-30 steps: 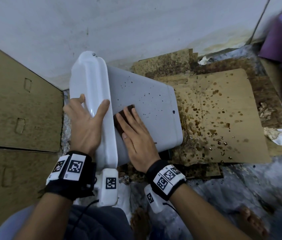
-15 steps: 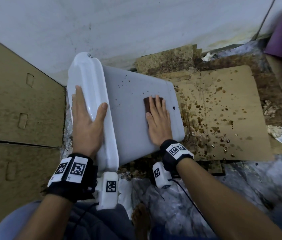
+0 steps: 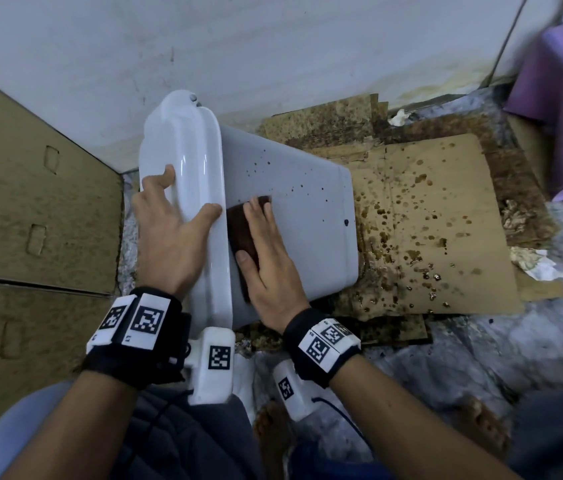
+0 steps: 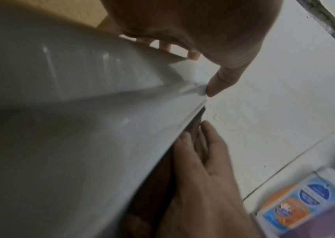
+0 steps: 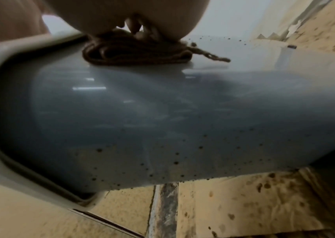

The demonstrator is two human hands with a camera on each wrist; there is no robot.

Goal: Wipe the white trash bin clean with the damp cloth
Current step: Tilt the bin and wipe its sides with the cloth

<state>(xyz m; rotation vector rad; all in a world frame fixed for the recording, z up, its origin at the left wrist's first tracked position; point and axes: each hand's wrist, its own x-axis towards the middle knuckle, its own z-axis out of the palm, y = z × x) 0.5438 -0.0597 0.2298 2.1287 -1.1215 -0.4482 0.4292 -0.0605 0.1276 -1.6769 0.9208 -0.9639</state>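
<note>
Nearest, the left hand lies spread over the lid of the white trash bin, fingers straight and thumb hooked on the lid's edge, steadying it. Just beside it, the right hand presses flat, fingers extended, on the damp cloth, a dark brown folded pad against the bin's upturned side, close to the lid. The bin lies tipped on its side on the floor, its base resting on stained cardboard by the wall.

Beyond the cloth, dark specks dot the panel toward the base, and the right wrist view shows more along the lower curve, so much wiping seems left. The risks, as I judge them: the bin could roll or skid on the wet cardboard if the steadying hand eases; the flat palm may slide off the cloth; a soiled cloth could smear rather than lift spots.
</note>
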